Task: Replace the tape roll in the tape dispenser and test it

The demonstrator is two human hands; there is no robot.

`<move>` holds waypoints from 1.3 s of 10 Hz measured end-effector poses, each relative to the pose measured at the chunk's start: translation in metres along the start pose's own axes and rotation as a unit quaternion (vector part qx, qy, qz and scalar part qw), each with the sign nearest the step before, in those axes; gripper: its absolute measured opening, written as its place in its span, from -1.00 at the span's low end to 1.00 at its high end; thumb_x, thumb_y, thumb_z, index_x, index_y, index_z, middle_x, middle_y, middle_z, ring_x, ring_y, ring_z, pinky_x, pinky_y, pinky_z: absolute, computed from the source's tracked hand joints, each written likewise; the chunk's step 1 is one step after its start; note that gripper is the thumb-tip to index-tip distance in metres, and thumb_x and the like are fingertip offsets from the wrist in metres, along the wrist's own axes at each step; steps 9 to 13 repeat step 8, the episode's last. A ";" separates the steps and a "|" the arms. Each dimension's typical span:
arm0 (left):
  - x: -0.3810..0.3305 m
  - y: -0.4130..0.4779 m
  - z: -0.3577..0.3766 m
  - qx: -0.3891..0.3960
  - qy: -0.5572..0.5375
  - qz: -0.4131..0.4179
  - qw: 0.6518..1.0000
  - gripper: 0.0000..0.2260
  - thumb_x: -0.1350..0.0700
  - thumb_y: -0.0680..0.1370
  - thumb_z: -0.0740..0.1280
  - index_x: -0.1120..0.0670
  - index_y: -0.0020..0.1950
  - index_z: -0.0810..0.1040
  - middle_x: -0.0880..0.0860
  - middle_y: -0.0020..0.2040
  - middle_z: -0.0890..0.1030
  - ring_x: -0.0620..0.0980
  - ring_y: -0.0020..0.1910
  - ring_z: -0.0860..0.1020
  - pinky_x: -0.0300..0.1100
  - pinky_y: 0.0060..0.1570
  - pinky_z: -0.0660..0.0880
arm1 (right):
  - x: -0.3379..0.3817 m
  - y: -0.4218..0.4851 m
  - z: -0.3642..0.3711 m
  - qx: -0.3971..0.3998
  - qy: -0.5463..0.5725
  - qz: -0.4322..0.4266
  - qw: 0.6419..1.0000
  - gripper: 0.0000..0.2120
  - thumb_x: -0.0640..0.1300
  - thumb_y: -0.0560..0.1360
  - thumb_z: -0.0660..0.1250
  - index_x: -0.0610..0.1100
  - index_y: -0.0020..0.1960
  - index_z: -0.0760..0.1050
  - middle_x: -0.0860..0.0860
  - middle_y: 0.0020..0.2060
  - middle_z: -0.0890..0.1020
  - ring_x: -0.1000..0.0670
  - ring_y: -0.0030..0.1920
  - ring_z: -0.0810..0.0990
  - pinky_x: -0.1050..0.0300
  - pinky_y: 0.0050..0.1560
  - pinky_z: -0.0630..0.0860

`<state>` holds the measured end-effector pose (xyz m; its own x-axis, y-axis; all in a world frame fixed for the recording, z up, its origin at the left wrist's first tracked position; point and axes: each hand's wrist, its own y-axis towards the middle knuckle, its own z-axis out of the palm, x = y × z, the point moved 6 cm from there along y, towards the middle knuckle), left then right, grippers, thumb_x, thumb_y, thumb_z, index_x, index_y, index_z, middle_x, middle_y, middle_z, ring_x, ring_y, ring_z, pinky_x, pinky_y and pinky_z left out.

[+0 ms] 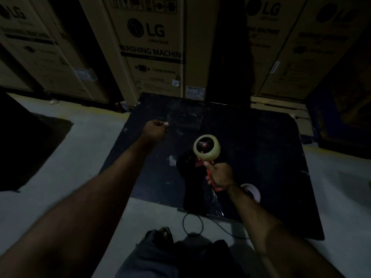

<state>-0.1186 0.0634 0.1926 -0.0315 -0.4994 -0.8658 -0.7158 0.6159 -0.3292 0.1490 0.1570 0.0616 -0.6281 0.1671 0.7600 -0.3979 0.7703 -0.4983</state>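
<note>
From the head camera, in dim light, the right hand (220,175) sits at about four o'clock from the centre of the black board (261,141), fingers wrapped closed around the orange handle of the tape dispenser (208,173), which it holds up above the board. A full tape roll (206,146), pale and translucent, sits on the dispenser's hub at twelve o'clock from that hand, so the new roll looks already mounted. The left hand (155,130) reaches out to about ten o'clock over the board's far-left part, curled nearly closed with thumb and fingertips pinched; it may be holding the free end of the tape, but no strip shows clearly, so I cannot tell. A second ring, probably the spent roll or core (252,192), lies on the board just behind the right wrist at five o'clock. My judgement is that the dispenser is light, rigid plastic best held by its handle as now, keeping clear of the cutter end, while the roll is firm but its tape is thin, sticky and prone to folding on itself. Cardboard boxes (152,47) stand beyond the board.
</note>
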 end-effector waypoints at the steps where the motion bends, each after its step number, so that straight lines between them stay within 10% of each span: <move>1: -0.002 0.005 0.001 0.001 0.021 0.000 1.000 -0.81 0.09 0.72 0.32 0.22 0.14 0.61 0.18 0.03 0.61 -0.03 -0.31 0.50 -0.40 -0.62 0.33 | -0.007 0.004 0.004 0.002 0.018 0.013 1.000 -0.45 0.16 0.60 0.36 -0.35 -0.20 0.58 -0.18 -0.42 0.64 -0.04 -0.57 0.55 0.09 -0.50 0.44; 3: -0.007 0.016 0.007 0.011 0.036 0.016 0.999 -0.75 0.09 0.72 0.32 0.27 0.23 0.63 0.13 0.03 0.61 0.06 -0.05 0.56 -0.32 -0.44 0.39 | -0.005 0.017 0.005 -0.022 -0.088 -0.006 0.996 -0.42 0.22 0.62 0.28 -0.25 -0.30 0.57 -0.17 -0.39 0.67 -0.19 -0.35 0.67 0.03 -0.34 0.51; 5: -0.003 0.029 0.012 0.017 0.057 0.041 0.997 -0.77 0.05 0.68 0.39 0.12 -0.12 0.61 0.14 -0.09 0.66 0.08 -0.10 0.64 0.16 0.08 0.66 | 0.006 0.016 0.003 -0.016 -0.223 -0.032 0.974 -0.57 0.07 0.66 0.29 -0.15 -0.29 0.52 -0.28 -0.08 0.71 -0.24 -0.10 0.66 0.13 -0.18 0.33; 7: -0.029 0.027 0.024 0.050 0.082 0.067 0.993 -0.82 0.02 0.68 0.39 0.04 -0.10 0.61 0.11 -0.09 0.64 0.16 -0.01 0.68 0.03 -0.01 0.66 | 0.007 0.014 0.007 0.047 -0.265 0.020 0.963 -0.59 0.03 0.63 0.33 -0.32 0.21 0.60 -0.25 0.17 0.67 -0.23 0.18 0.66 0.14 -0.05 0.44; 8: -0.057 0.023 0.031 0.073 0.111 0.088 0.987 -0.79 0.02 0.70 0.35 0.17 0.07 0.63 0.16 -0.05 0.64 0.01 -0.25 0.60 -0.25 -0.41 0.54 | 0.016 0.016 0.000 0.067 -0.301 0.026 0.951 -0.55 0.08 0.63 0.32 -0.31 0.21 0.59 -0.26 0.18 0.66 -0.25 0.19 0.65 0.11 -0.03 0.46; 13: -0.057 0.023 0.031 0.073 0.111 0.088 0.987 -0.79 0.02 0.70 0.35 0.17 0.07 0.63 0.16 -0.05 0.64 0.01 -0.25 0.60 -0.25 -0.41 0.54 | 0.016 0.016 0.000 0.067 -0.301 0.026 0.951 -0.55 0.08 0.63 0.32 -0.31 0.21 0.59 -0.26 0.18 0.66 -0.25 0.19 0.65 0.11 -0.03 0.46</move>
